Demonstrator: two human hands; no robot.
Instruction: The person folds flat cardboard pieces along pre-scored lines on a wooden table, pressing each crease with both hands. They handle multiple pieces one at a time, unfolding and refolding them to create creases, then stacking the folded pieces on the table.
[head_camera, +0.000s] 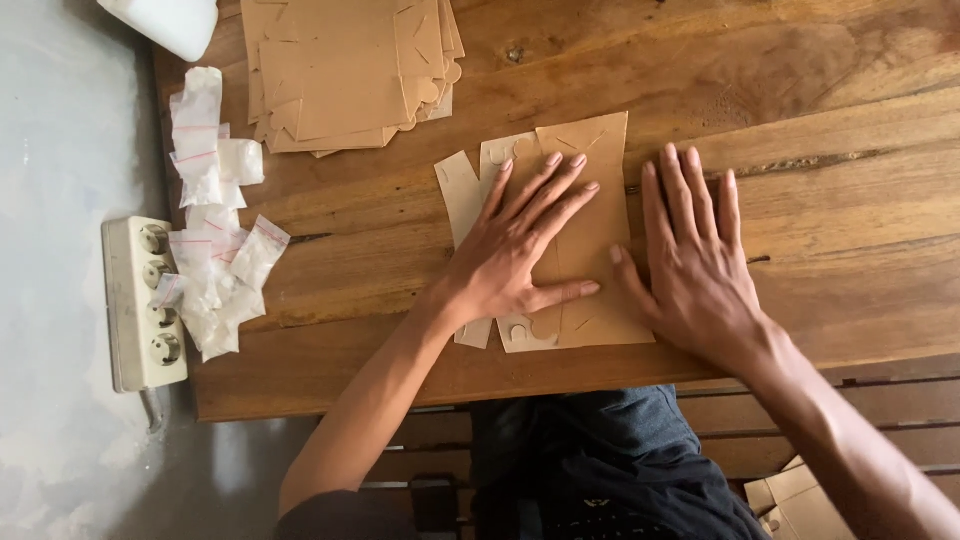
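Pressing flat with fingers spread wide, the left hand (520, 250) and right hand (695, 265) grip nothing; the brown card cutout (590, 240) lies near the table's (820, 130) front edge. A card stack (350, 70) sits at the back edge. Small plastic bags (215, 220) line the left edge beside a power strip (143, 305).

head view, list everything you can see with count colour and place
cardboard cutout: one, tan, flat on table centre, under the hands
cardboard stack: one pile, tan, table top, far edge
plastic bags: a heap, clear-white, table's left end
power strip: one, cream, beside table's left edge
white container: one, top left corner
table: one, brown wood
box pieces: tan, bottom right, below table
left hand: flat on cutout
right hand: flat at cutout's right edge
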